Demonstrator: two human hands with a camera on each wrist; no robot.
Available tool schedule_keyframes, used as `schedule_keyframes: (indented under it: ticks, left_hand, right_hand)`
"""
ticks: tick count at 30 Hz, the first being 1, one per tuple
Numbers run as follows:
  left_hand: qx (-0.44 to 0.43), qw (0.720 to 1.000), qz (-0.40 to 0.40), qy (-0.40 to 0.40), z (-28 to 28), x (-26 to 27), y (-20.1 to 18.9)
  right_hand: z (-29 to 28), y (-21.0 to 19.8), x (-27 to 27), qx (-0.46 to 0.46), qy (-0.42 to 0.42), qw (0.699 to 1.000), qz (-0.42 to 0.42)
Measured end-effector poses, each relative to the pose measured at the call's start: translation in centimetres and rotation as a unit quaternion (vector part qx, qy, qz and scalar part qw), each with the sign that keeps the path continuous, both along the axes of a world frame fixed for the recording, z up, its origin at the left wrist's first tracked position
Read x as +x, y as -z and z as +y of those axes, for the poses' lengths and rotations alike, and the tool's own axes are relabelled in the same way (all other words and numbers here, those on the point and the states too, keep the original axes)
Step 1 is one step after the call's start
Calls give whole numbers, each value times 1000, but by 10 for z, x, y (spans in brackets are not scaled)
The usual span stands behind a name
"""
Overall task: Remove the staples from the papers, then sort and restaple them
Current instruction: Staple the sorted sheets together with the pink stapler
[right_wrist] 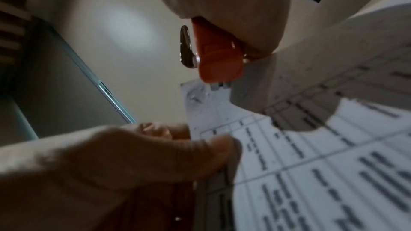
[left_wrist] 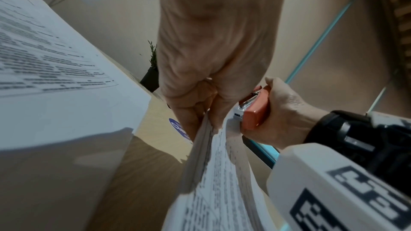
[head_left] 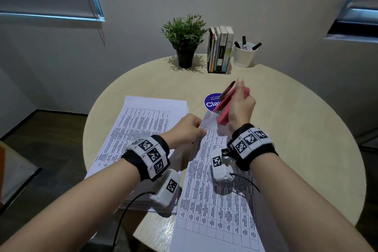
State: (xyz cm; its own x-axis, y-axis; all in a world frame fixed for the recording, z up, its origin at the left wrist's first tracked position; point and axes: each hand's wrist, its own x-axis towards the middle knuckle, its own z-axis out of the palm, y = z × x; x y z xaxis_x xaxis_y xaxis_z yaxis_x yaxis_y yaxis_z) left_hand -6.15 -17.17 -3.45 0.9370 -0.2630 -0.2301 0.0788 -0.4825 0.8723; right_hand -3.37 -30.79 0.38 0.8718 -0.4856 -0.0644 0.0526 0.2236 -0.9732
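Observation:
My left hand (head_left: 189, 129) pinches the upper left corner of a set of printed table sheets (head_left: 214, 200), lifting that edge off the round wooden table (head_left: 286, 129). My right hand (head_left: 240, 108) grips a red stapler (head_left: 227, 106), its mouth over the top corner of the same sheets. In the left wrist view my left hand (left_wrist: 200, 111) clamps the edge of the sheets (left_wrist: 213, 173) beside the stapler (left_wrist: 253, 113). The right wrist view shows the stapler (right_wrist: 218, 55) nose on the sheets' (right_wrist: 311, 147) corner, near my left hand (right_wrist: 155, 152).
A second stack of printed papers (head_left: 141, 129) lies to the left on the table. A blue round sticker (head_left: 211, 101) sits behind the stapler. At the far edge stand a potted plant (head_left: 185, 41), a row of books (head_left: 219, 49) and a white cup of markers (head_left: 244, 53).

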Motion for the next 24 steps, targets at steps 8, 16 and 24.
schedule_keyframes:
  ticks: [8, 16, 24]
  left_hand:
    - [-28, 1000, -4, 11, -3, -3, -4]
    - [5, 1000, -13, 17, -8, -10, -12]
    - [-18, 998, 28, 60, -7, -16, -13]
  right_hand:
    - [17, -10, 0, 16, -4, 1000, -18]
    - [18, -4, 3, 28, 24, 999, -25]
    - [15, -7, 6, 7, 48, 999, -10]
